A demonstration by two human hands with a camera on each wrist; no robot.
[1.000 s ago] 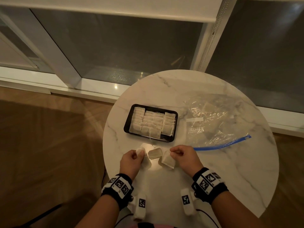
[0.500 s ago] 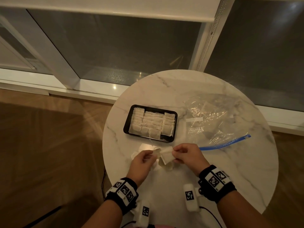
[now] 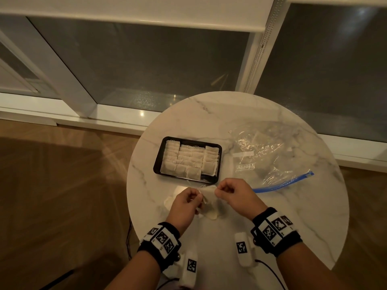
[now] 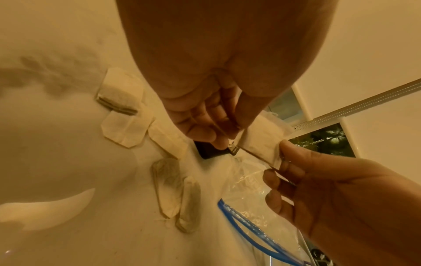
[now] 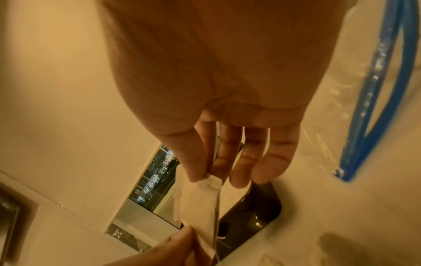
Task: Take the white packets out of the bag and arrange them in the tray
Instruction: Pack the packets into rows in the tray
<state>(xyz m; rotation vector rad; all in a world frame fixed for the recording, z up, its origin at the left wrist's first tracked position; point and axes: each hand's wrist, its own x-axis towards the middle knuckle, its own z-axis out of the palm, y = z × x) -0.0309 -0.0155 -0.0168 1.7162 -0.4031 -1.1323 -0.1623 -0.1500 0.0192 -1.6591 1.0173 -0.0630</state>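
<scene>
A white packet (image 3: 209, 192) is held up between both hands just in front of the black tray (image 3: 157, 162). My left hand (image 3: 185, 203) pinches its left end and my right hand (image 3: 229, 193) pinches its right end. The left wrist view shows the same packet (image 4: 259, 142) stretched between the fingertips, and in the right wrist view the packet (image 5: 200, 203) hangs from my thumb and forefinger. The tray holds several rows of packets (image 3: 190, 161). Several loose packets (image 4: 127, 129) lie on the table under my hands. The clear zip bag (image 3: 270, 155) lies to the right.
The round marble table (image 3: 293, 206) stands by a window sill, with wooden floor to the left. The bag's blue zip strip (image 3: 282, 183) runs just right of my right hand. The table's near edge lies below my wrists.
Both hands came together from apart and rose a little toward the tray. They now share one packet, whereas before each hand held its own over the loose pile.
</scene>
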